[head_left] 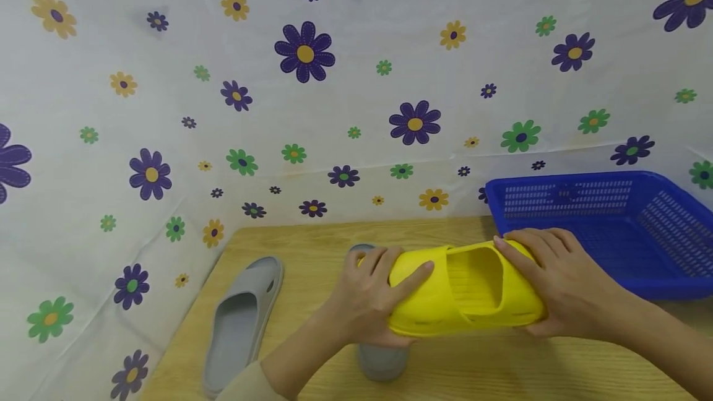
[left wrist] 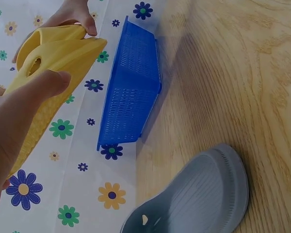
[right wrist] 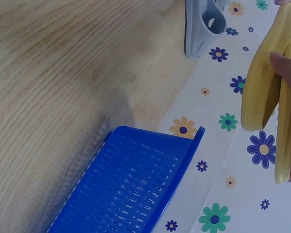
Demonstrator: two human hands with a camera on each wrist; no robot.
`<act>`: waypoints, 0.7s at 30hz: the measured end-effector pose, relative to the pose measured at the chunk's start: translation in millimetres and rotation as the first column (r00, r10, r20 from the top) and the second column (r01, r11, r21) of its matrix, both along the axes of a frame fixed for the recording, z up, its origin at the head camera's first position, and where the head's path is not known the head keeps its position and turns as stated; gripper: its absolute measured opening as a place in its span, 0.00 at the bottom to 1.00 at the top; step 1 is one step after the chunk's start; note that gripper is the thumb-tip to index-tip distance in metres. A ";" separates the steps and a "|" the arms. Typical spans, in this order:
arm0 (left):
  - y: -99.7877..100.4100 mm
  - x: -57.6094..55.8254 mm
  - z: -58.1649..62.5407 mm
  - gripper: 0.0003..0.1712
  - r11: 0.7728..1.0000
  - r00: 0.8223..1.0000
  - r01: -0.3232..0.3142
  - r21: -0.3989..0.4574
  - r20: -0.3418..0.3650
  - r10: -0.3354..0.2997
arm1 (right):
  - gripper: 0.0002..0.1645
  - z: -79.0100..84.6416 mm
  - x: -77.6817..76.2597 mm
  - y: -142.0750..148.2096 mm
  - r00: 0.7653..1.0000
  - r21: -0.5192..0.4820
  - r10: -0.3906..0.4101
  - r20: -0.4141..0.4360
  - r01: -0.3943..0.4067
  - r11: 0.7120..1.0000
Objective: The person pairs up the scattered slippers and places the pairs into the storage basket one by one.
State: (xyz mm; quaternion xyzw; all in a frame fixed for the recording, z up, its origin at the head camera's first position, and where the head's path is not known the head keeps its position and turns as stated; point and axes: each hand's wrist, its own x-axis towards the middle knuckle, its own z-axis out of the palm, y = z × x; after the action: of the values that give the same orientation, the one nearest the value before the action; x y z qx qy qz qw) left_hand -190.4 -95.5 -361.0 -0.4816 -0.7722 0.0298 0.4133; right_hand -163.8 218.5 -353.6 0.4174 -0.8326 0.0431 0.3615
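A pair of yellow slippers, fitted together with their toes pointing opposite ways, is held up above the table. My left hand grips the left end, its thumb lying across the upper. At the other end my right hand holds on, fingers over the top and thumb below. Two yellow soles show with a narrow gap between them in the right wrist view. Under the left hand lies a grey slipper, partly hidden by the hand and the yellow pair. Another grey slipper lies further left.
A blue plastic basket with slotted walls stands at the right, behind my right hand. The wooden table meets a white cloth with printed flowers at the back and left.
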 end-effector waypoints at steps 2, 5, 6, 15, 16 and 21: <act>2.8 -0.9 0.2 0.48 1.000 1.000 -0.005 -0.004 -0.012 0.005 | 0.61 -0.2 0.9 1.1 1.000 -0.011 -0.008 0.013 0.009 1.000; 5.9 -3.0 -0.4 0.50 1.000 0.999 -0.015 -0.013 -0.028 0.015 | 0.60 -1.1 0.4 1.4 0.999 -0.030 -0.017 0.027 0.018 0.999; 6.8 -3.9 -0.6 0.51 1.000 0.999 -0.016 -0.014 -0.029 0.015 | 0.59 -1.7 0.0 1.5 0.999 -0.033 -0.020 0.034 0.022 0.999; 14.4 -10.7 -1.8 0.52 0.999 0.999 -0.037 -0.027 -0.008 0.037 | 0.64 -2.3 -6.6 9.0 0.997 -0.036 -0.032 0.069 0.035 0.999; 15.4 -11.3 -2.1 0.52 0.999 0.999 -0.041 -0.032 -0.004 0.041 | 0.64 -2.1 -7.2 10.3 0.997 -0.035 -0.033 0.073 0.036 0.999; 20.9 -14.5 -2.0 0.54 0.996 0.998 -0.059 -0.063 0.023 0.060 | 0.61 -2.9 -9.3 15.5 0.996 -0.037 -0.044 0.080 0.047 0.998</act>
State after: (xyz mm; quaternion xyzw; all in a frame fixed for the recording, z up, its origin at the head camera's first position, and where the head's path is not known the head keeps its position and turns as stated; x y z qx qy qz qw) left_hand -204.9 -74.6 -363.0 -0.4714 -0.7899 0.0602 0.3875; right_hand -173.1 234.1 -356.5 0.3891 -0.8545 0.0675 0.3373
